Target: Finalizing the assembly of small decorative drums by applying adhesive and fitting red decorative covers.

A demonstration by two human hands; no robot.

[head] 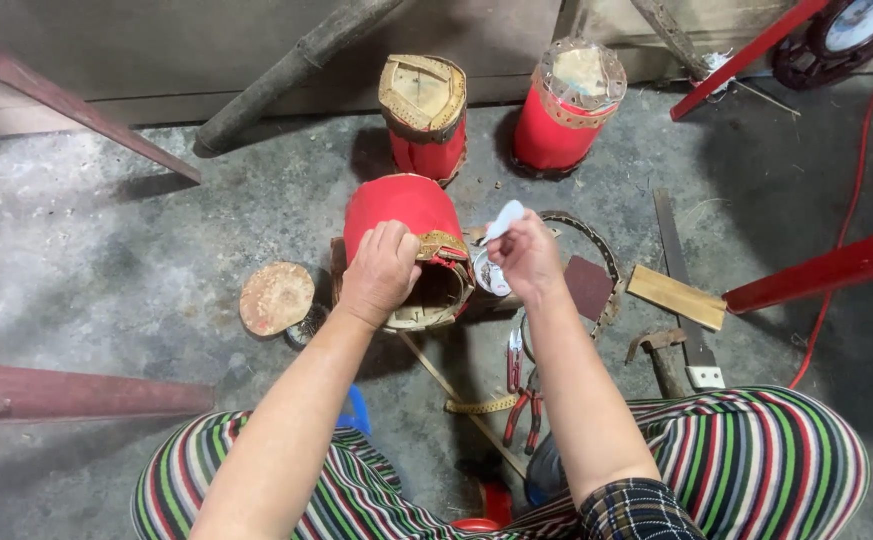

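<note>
A red cloth-covered cylindrical lantern frame with a gold-trimmed rim (401,225) is held tipped on its side on the grey concrete floor (126,240), its open end turned toward the person. The left hand (381,272) is laid over the upper rim of that opening, fingers curled closed around the edge. The inside of the frame is seen as hollow; what lies deeper within cannot be told.

The right hand (526,255) is raised just beside the opening, to its right, and is pinched shut on a small white brush-like tool (503,220) whose tip points up and away. Directly beneath this hand a small round white pot (488,275) is set on the floor; its contents cannot be made out.

Behind the held frame, two more upright red lantern cylinders with gold-trimmed tops (424,115) (568,100) are stood near the wall, well apart from the hands. To the left of the frame a round brownish disc (276,297) is laid flat, with open floor beyond it. To the right the room is crowded: a hoop of gold trim (596,250), a flat wooden block (676,297), a hammer (661,355) and a long metal blade (681,290) are spread close together. Red-handled pliers (521,400) are laid near the person's knees, which are covered by striped trousers (756,450). Red-painted bars (826,270) are angled in from the right edge.
</note>
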